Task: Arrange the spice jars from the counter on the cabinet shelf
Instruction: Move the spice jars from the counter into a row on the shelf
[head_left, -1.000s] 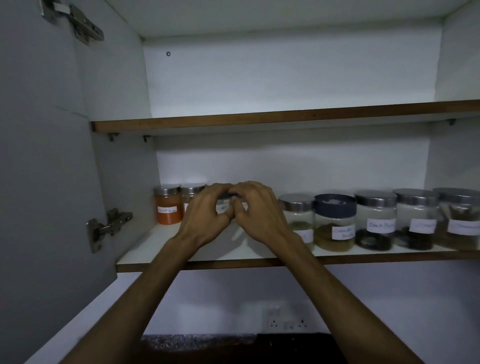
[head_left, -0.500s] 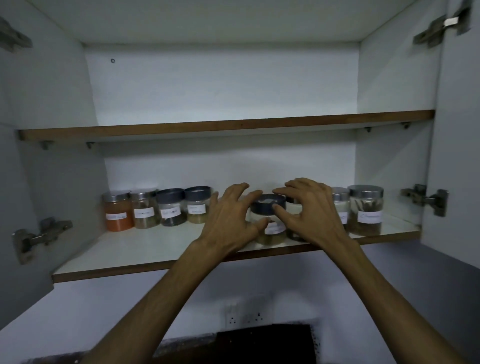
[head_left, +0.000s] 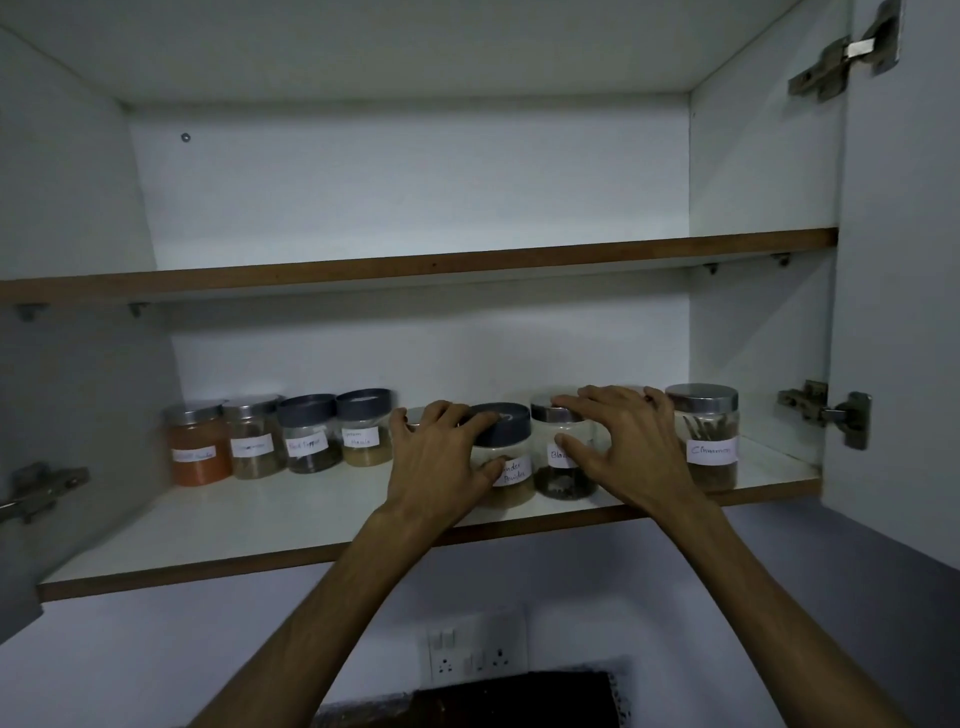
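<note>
Several labelled spice jars stand in a row on the lower cabinet shelf (head_left: 260, 519). My left hand (head_left: 441, 462) grips the dark-lidded powder jar (head_left: 511, 470), fingers over its lid and thumb on its front. My right hand (head_left: 623, 447) holds the neighbouring silver-lidded jar (head_left: 561, 478) of dark spice the same way. At the left stand the orange jar (head_left: 197, 449), a pale jar (head_left: 254, 441), the black pepper jar (head_left: 309, 436) and the masala jar (head_left: 363, 428). The cinnamon jar (head_left: 709, 441) is at the far right. My hands partly hide other jars.
The upper shelf (head_left: 415, 265) holds nothing. Both cabinet doors are open, with metal hinges at the right (head_left: 826, 415) and left (head_left: 36, 488). A wall socket (head_left: 478, 654) sits below the cabinet. Bare shelf lies in front of the left jars.
My hands have moved right along the row, from jars near the left group to the dark-lidded jar, then spread so the right hand takes the silver-lidded jar. My view shifted right.
</note>
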